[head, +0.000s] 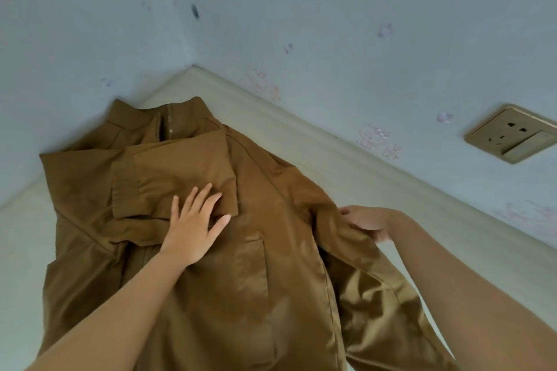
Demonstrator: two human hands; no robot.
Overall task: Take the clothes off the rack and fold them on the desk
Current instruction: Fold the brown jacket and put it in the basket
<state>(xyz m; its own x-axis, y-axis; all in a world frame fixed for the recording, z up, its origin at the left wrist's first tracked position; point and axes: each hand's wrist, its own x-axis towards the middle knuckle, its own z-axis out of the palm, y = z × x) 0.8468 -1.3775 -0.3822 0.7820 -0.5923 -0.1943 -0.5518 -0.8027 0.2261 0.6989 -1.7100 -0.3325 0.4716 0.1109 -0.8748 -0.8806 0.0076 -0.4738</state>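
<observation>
Brown jacket (256,280) lies front up on the pale desk (401,190), collar toward the wall corner. One sleeve is folded across the chest. Left hand (193,226) rests flat on that sleeve, fingers spread, grip apart. Right hand (366,221) at the jacket's far edge, grip pinched on the other sleeve near the shoulder. Wall socket (512,134) well apart.

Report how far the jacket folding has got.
Done: the brown jacket lies on the desk, one sleeve folded across its chest. In hand: the left hand presses that sleeve flat; the right hand grips the other sleeve. Left: fold that sleeve in, then the body.
</observation>
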